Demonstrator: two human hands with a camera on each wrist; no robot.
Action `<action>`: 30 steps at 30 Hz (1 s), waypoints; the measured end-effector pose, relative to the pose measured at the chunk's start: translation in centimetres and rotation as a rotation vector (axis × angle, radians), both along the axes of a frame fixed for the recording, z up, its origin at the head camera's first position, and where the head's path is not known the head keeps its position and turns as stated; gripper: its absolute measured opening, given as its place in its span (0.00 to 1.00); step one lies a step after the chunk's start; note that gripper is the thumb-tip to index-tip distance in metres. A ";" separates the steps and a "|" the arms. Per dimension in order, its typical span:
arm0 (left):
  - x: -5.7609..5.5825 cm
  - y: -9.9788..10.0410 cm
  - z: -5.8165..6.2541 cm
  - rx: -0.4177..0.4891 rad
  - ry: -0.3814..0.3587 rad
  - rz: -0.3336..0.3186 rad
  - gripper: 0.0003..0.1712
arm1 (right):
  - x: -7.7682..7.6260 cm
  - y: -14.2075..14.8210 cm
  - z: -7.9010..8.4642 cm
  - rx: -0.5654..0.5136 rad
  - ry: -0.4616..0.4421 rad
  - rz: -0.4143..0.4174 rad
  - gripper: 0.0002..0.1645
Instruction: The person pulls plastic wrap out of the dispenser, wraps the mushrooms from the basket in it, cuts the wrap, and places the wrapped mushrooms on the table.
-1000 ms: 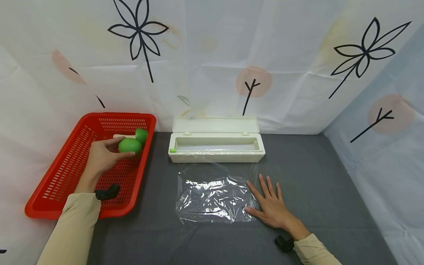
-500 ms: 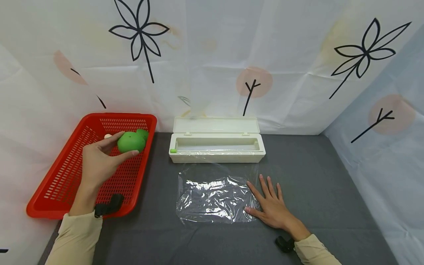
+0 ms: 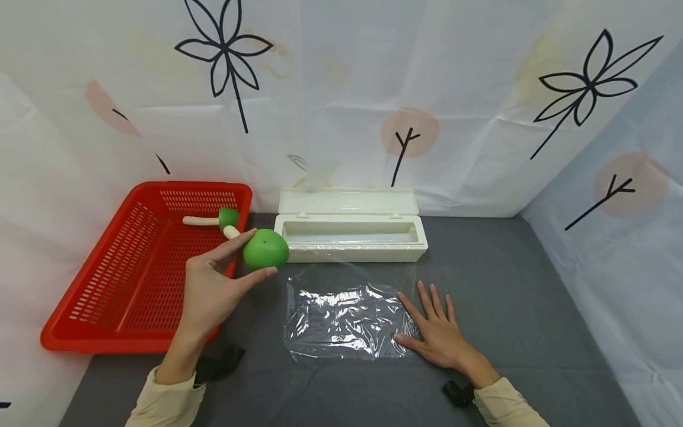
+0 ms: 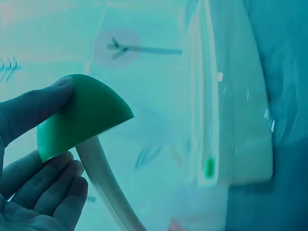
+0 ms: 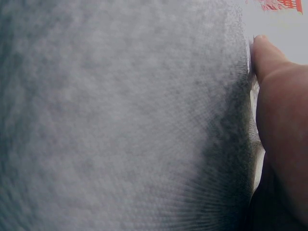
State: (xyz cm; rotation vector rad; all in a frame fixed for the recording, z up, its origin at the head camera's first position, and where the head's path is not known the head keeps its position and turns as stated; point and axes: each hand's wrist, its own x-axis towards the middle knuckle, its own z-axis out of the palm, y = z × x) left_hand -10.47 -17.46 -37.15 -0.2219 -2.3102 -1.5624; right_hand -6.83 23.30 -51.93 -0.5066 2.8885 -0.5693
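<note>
My left hand holds a toy mushroom by its green dome cap, thumb and fingers pinching it at the basket's right side. In the left wrist view the thumb lies on the cap and the pale stem points down. A second toy mushroom with a green cap and pale stem lies in the red basket. My right hand rests on the table with fingers spread, thumb and index tip on the right edge of a clear cling film sheet.
Behind the film stands a white cling film dispenser with its lid raised; the film runs out over its front. The grey tabletop meets a patterned white cloth at the back and right.
My left hand has lifted one mushroom out of the basket and carried it right, toward the dispenser. The other mushroom stays in the basket. My right hand has kept its place.
</note>
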 end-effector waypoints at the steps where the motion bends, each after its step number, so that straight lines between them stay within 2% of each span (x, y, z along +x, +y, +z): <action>1: 0.2 0.5 -0.2 0.011 0.002 -0.012 0.38 | 0.0 0.0 0.0 -0.001 0.001 0.000 0.52; 7: 1.2 3.7 -1.3 0.038 -0.004 -0.077 0.40 | 0.0 0.0 0.0 -0.005 0.004 0.002 0.52; 11: 2.0 6.2 -2.1 0.065 -0.048 -0.131 0.40 | 0.0 0.0 -0.1 -0.004 0.004 0.000 0.52; 15: 2.8 8.6 -3.2 0.073 -0.089 -0.153 0.40 | -0.1 0.0 -0.1 -0.001 0.006 -0.002 0.52; 22: 4.5 11.6 -4.5 -0.019 -0.148 -0.143 0.37 | -0.1 0.1 -0.3 -0.001 0.014 -0.008 0.52; 30: 5.8 13.1 -5.6 -0.135 -0.195 -0.116 0.36 | -0.1 0.1 -0.3 0.001 0.007 -0.012 0.52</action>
